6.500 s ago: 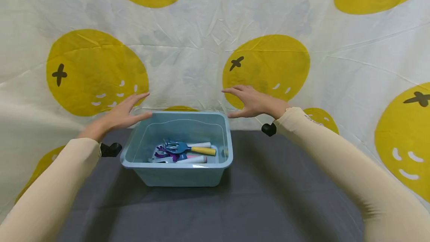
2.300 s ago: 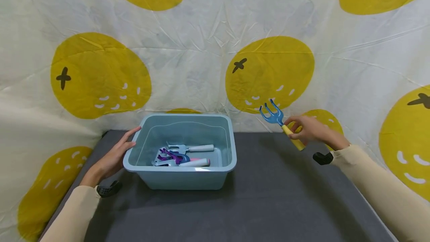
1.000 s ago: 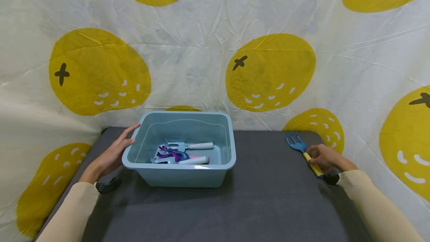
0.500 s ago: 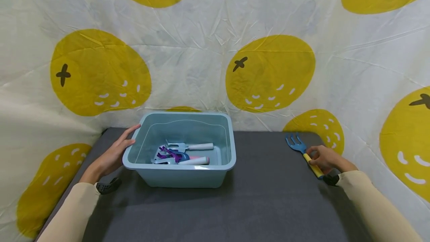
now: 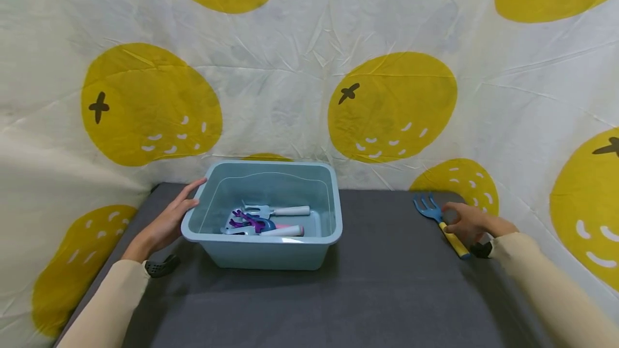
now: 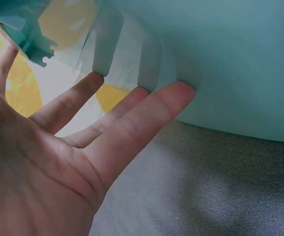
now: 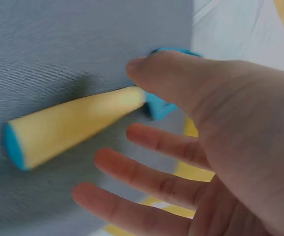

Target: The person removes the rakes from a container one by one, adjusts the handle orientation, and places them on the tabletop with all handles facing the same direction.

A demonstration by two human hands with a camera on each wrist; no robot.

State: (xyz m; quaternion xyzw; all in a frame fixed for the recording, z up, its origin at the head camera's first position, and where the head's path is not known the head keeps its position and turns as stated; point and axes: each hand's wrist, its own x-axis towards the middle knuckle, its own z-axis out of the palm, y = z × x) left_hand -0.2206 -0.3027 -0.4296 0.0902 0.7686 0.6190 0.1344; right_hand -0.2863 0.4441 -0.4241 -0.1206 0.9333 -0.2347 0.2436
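Left hand (image 5: 164, 225), grip spread, touches a blue tub (image 5: 261, 240); right hand (image 5: 468, 222), grip spread, hovers by a yellow-handled fork (image 5: 453, 239) on the table (image 5: 387, 305), far right.

A: What hangs ahead of you?
B: Pale backdrop (image 5: 271, 95), creased — printed with big yellow fruit (image 5: 393, 114), dark crosses (image 5: 99, 107), white flecks (image 5: 155, 137).
A: And nearer you?
B: Dark grey tablecloth (image 5: 387, 305) — its far edge running along that backdrop.

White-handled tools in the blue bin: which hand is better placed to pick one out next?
Probably the right hand: it looks open by the fork, gripping nothing, and the white handles point its way. The left hand is nearer, but it touches the bin.
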